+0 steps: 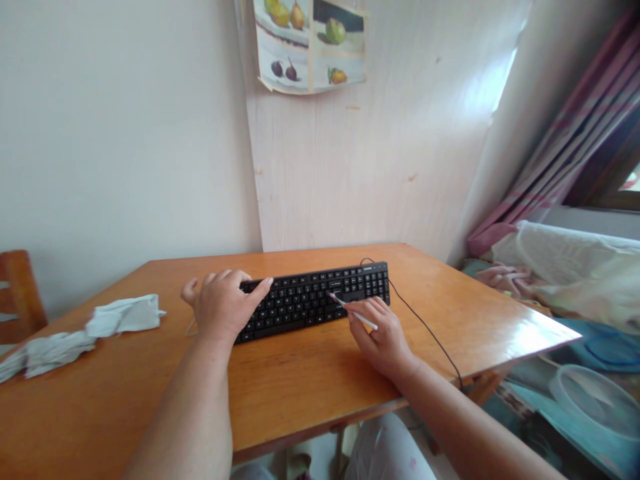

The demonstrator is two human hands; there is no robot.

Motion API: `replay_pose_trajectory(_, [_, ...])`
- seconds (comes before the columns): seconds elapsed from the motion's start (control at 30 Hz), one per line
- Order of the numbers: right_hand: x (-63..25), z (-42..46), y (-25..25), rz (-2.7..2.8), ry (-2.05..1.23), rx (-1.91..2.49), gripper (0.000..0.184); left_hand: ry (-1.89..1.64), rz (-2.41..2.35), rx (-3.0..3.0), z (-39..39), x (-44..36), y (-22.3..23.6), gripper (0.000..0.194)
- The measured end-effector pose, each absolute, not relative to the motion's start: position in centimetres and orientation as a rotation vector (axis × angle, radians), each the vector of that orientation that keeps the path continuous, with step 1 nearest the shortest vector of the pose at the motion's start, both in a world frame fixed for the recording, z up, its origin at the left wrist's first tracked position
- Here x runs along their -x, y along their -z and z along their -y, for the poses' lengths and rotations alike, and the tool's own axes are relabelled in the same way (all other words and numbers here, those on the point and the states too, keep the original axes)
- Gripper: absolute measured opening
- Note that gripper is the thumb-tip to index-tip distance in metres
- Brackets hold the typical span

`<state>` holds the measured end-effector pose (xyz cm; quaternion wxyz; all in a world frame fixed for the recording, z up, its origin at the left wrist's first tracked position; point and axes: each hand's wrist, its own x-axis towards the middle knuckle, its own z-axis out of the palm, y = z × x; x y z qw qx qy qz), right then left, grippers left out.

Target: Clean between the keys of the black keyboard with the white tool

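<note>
A black keyboard (320, 297) lies across the middle of the wooden table (300, 380), its black cable (425, 327) trailing off to the right edge. My left hand (223, 303) rests on the keyboard's left end, fingers curled over it and holding it in place. My right hand (383, 333) pinches a thin white stick (353, 311), whose tip touches the keys near the right-hand middle of the keyboard.
Crumpled white cloths (85, 333) lie on the table's left side. A wooden chair (20, 293) stands at the far left. A fruit poster (310, 43) hangs on the wall. Bedding (565, 267) and a round basin (595, 400) are to the right.
</note>
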<state>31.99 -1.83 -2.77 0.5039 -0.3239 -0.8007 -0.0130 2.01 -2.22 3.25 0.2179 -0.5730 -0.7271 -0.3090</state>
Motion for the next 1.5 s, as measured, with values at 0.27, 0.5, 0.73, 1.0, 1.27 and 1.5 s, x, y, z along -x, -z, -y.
replay_pose_trajectory(0.27, [-32.1, 1.9, 2.9, 1.834, 0.003, 0.712, 0.017, 0.858, 2.019, 1.586, 2.3, -2.2, -3.4, 0.048])
replay_pose_trajectory(0.5, [-31.4, 2.0, 2.7, 1.948, -0.062, 0.63, 0.026, 0.835, 2.014, 1.574, 2.2, -2.1, -3.3, 0.049])
replay_pose_trajectory(0.73, [-31.3, 1.6, 2.8, 1.989, -0.035, 0.666, 0.027, 0.834, 2.036, 1.561, 2.2, -2.1, -3.3, 0.047])
replay_pose_trajectory(1.0, [-32.2, 1.0, 3.1, 1.802, 0.088, 0.864, 0.016, 0.857, 2.015, 1.574, 2.1, -2.0, -3.2, 0.048])
replay_pose_trajectory(1.27, [-33.1, 0.4, 3.4, 1.52, 0.04, 0.796, 0.019, 0.873, 1.981, 1.579, 1.9, -1.8, -2.9, 0.049])
replay_pose_trajectory(1.5, [-34.1, -2.1, 3.3, 1.489, -0.021, 0.955, 0.031, 0.866, 2.01, 1.571, 1.8, -1.9, -3.0, 0.048])
